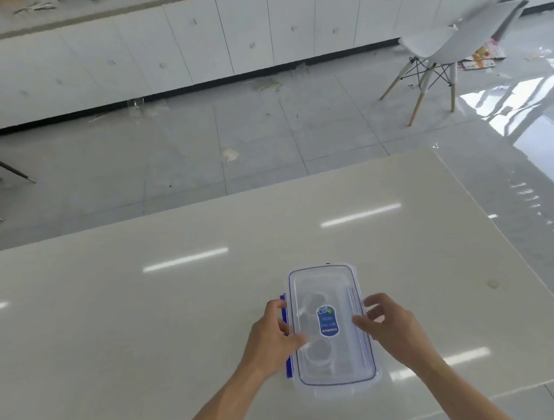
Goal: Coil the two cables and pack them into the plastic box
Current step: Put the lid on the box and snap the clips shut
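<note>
A clear plastic box (329, 281) with a blue-trimmed lid and a blue oval label lies on the white table (146, 313), near its front edge. Through the lid I see two pale coiled cables (318, 352), one coil above the other on the box's left half. My left hand (272, 335) rests on the box's left side, fingers over the blue side latch and thumb on the lid. My right hand (387, 323) touches the right edge of the lid with fingers curled and spread.
The table ends a short way behind the box and to the right. Beyond it lies a glossy tiled floor with scraps of litter. A white chair (437, 50) stands at the back right, and white cabinets line the far wall.
</note>
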Tool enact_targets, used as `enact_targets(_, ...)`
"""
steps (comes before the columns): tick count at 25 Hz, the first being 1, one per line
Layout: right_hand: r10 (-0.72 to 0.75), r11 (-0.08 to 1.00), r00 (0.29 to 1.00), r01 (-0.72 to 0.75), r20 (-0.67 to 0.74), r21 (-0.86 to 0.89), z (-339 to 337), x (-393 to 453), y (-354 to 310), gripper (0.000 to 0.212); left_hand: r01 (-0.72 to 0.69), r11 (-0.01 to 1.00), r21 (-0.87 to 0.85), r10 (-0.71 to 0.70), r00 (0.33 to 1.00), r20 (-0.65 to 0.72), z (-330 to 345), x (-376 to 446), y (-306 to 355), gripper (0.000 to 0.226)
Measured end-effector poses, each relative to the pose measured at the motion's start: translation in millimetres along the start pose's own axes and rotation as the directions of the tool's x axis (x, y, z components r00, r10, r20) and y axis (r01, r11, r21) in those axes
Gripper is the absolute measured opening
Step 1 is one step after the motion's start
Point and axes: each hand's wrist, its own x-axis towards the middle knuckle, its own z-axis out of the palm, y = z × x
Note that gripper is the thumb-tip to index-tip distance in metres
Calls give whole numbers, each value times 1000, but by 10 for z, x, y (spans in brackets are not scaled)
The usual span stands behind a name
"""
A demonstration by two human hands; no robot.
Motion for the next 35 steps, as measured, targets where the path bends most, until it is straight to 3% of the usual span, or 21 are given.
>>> enact_targets(7, -64, 989, 997, 58, -39, -137, 219, -27, -25, 33, 14, 1000, 4, -14, 999, -48, 17, -62, -157, 71)
enact_targets(23, 24, 994, 999, -21, 34, -104, 179, -47, -20, 34, 34, 997, -64, -33, 999, 21, 63, 23, -169, 65)
enact_targets(35, -25, 988, 998, 33, 53, -151, 203, -145, 18, 44, 45, 999, -1, -45, 998, 37, 52, -22, -197, 67)
